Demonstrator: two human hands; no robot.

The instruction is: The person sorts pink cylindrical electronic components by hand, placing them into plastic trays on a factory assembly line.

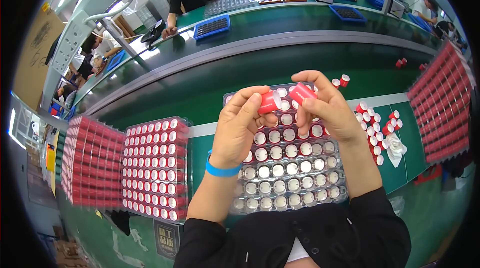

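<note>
Hands over clear tray (240, 203), as I see them. Left hand (239, 130): fingers closed around red cap (269, 102), white end facing right. Right hand (325, 110): fingertips pinching second cap (302, 91), its lower part hidden by the fingers. Both caps held above the tray, nearly touching. Tray rows partly covered by wrists. Loose caps (372, 133) at right. Filled trays (155, 168) at left, stack (442, 103) at right cut by the rim.

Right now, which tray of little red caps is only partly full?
The clear tray under the hands. Its near rows hold white-topped pieces, not red caps. The tray at the left is packed with red caps.
</note>
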